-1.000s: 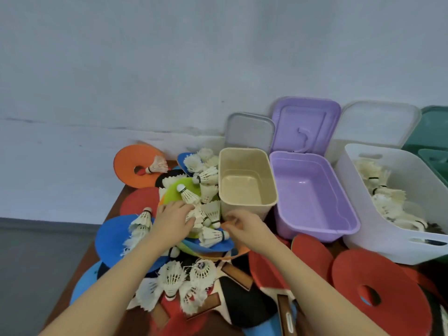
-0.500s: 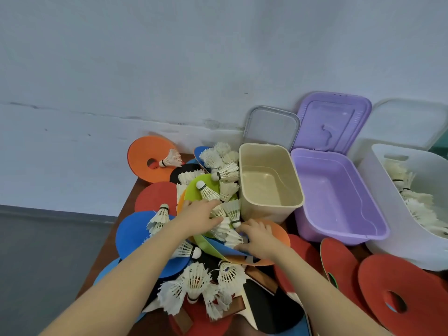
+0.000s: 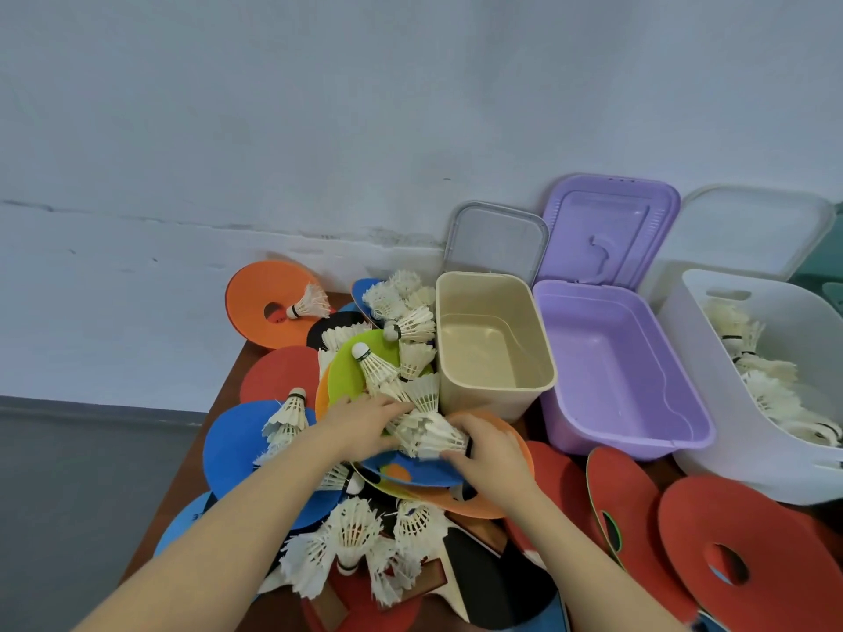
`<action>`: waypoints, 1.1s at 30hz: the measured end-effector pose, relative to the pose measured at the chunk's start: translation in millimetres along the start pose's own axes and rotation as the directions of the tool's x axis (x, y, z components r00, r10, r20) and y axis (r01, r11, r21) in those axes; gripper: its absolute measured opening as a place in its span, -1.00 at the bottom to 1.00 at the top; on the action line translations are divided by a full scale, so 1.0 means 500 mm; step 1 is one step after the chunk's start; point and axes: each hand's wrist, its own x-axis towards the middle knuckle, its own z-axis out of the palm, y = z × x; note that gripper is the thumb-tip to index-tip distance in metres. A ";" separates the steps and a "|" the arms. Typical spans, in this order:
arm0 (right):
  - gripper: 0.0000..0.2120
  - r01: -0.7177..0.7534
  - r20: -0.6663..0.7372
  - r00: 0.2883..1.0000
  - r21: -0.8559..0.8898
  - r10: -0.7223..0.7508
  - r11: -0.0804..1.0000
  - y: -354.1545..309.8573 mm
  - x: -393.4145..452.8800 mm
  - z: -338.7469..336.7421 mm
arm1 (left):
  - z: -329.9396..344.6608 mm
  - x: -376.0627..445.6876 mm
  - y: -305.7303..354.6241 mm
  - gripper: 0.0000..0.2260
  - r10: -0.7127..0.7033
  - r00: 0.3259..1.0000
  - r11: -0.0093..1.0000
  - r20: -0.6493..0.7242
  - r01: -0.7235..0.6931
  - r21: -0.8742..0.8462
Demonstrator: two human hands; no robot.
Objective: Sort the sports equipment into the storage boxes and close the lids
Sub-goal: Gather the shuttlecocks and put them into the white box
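Note:
A heap of white feather shuttlecocks [image 3: 413, 330] lies on coloured flat discs left of three open boxes. My left hand [image 3: 360, 426] and my right hand [image 3: 495, 456] close in from either side on a bunch of shuttlecocks [image 3: 426, 433] just in front of the beige box [image 3: 483, 403], fingers curled against the feathers. The beige box and the purple box [image 3: 625, 442] hold nothing. The white box [image 3: 730, 449] at the right holds several shuttlecocks. More shuttlecocks [image 3: 360, 545] lie between my forearms.
The grey lid [image 3: 497, 239], purple lid [image 3: 611, 230] and white lid [image 3: 748, 230] lean on the wall behind the boxes. Orange [image 3: 260, 289], red [image 3: 278, 371], blue [image 3: 232, 444] and green [image 3: 344, 371] discs overlap at left. Red discs [image 3: 748, 531] and paddles [image 3: 483, 581] lie near me.
My head has moved, so the scene sits further right. Both hands have drawn together and now squeeze one bunch of shuttlecocks between them; the right hand moved left off the orange disc.

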 end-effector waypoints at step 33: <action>-0.68 0.186 -0.479 0.878 0.382 0.022 0.905 0.118 -0.038 -0.264 | -0.150 0.050 0.246 -0.76 -0.004 0.331 0.963 -0.944 -0.252 -0.093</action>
